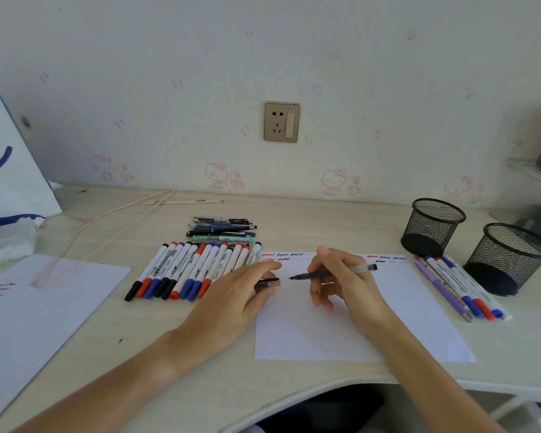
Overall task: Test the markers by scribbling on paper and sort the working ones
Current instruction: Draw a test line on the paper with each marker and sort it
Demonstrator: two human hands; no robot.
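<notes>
Your right hand (334, 276) pinches an uncapped black pen (331, 271); your left hand (241, 295) pinches its cap (267, 283). Hovering over the white paper sheet (341, 323), the tip may smear.

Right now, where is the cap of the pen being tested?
In the head view, the cap is pinched in the left hand, at the paper's left edge, just left of the pen tip.

A pale wall (169, 73) with faint pink cat prints carries a gold socket (281, 121) above the light wooden desk (200, 354).
</notes>
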